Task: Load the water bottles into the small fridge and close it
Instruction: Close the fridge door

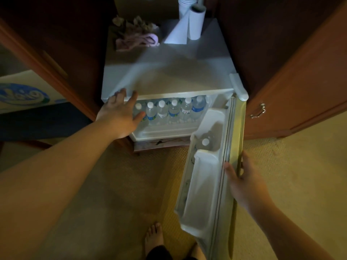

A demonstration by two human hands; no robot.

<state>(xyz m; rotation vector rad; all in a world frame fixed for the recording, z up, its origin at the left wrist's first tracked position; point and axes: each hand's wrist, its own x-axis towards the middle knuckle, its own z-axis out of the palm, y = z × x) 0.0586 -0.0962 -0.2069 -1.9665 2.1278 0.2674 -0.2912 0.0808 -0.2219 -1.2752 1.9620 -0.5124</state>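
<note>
The small white fridge (165, 76) stands open in a wooden cabinet. A row of several clear water bottles with white caps (174, 111) stands upright on its shelf. One more bottle (205, 143) sits in the upper pocket of the open door (212, 184), which swings out toward me on the right. My left hand (122, 115) rests on the fridge's front left top edge, fingers spread, holding nothing. My right hand (242, 179) grips the door's outer edge, thumb on the inner side.
A paper towel roll (195, 23) and crumpled cloths (137, 36) lie on the fridge top. A wooden cabinet door with a metal handle (259, 110) stands open at right. A printed cardboard box (24, 91) sits at left. My bare feet (155, 239) stand on beige carpet.
</note>
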